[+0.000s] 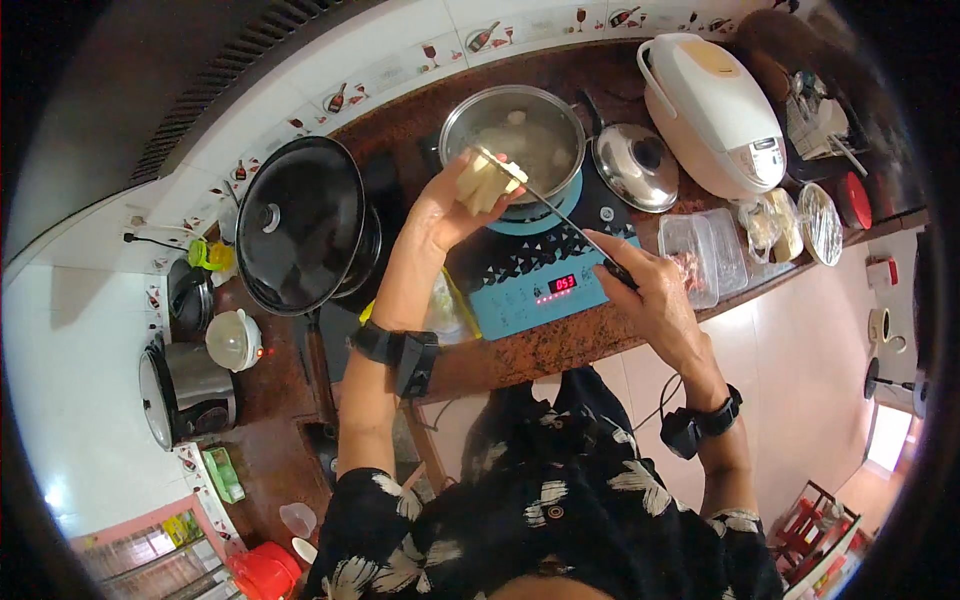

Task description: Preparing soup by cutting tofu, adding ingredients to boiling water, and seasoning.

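Observation:
My left hand [450, 199] holds a pale, peeled piece of food [486, 182], perhaps a vegetable, beside the near left rim of a steel pot [576, 112]. In my right hand [649, 289] is the black handle of a knife [559, 214], whose blade reaches up and left across the pale piece. The pot stands on a blue and black induction cooker [517, 311] with a lit red display. Cloudy liquid and a few pale lumps are inside the pot. Its edge of contact between blade and food is too small to tell.
A black lidded pan [300, 225] stands left. A steel lid [637, 169], a white rice cooker [712, 112] and a clear plastic container [688, 255] with reddish food are at right. Bagged food [784, 225] lies beyond. The granite counter's edge [555, 367] runs before me.

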Motion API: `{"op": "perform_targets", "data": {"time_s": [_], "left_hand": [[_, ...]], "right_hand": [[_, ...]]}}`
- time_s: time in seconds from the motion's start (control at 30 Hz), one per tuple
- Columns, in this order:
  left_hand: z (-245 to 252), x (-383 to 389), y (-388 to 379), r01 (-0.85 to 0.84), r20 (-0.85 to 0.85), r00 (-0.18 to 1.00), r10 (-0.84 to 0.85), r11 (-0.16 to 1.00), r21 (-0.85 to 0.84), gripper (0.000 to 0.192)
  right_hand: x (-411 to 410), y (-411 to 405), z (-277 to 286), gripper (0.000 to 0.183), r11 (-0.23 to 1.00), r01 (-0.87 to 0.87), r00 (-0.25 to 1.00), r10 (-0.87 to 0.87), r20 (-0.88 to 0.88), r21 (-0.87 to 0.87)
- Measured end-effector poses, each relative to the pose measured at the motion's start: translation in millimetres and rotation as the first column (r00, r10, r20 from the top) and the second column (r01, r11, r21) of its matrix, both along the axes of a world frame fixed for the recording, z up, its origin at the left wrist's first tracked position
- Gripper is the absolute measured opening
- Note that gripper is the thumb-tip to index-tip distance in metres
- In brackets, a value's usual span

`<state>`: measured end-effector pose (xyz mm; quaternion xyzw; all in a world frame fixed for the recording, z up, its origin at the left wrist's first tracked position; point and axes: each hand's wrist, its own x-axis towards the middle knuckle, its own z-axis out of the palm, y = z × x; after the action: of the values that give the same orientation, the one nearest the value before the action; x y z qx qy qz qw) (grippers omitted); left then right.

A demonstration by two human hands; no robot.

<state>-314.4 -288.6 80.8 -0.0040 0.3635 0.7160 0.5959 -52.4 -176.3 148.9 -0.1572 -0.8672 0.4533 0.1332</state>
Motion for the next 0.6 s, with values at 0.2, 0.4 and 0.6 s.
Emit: {"op": "perform_targets", "data": {"time_s": [0.2, 0.4, 0.6], "left_hand": [[1.0, -1.0, 13.0, -0.113, -0.107, 0.988, 0.109, 0.993, -0.031, 0.038], [5.3, 5.4, 23.2, -0.153, 0.064, 0.986, 0.153, 0.988, 0.006, 0.038], [7.2, 18.2, 28.8, -0.310, -0.062, 0.951, 0.304, 0.927, -0.210, 0.031]], "right_hand": [[-20.0, 36.4, -18.1, 0.032, 0.995, -0.085, 0.996, 0.086, -0.011, 0.049], [-30.4, 53.9, -33.0, 0.031, 0.985, -0.097, 0.994, 0.088, 0.065, 0.143], [-45.3, 65.3, -32.1, 0.028, 0.954, -0.158, 0.982, 0.123, 0.147, 0.256]]}}
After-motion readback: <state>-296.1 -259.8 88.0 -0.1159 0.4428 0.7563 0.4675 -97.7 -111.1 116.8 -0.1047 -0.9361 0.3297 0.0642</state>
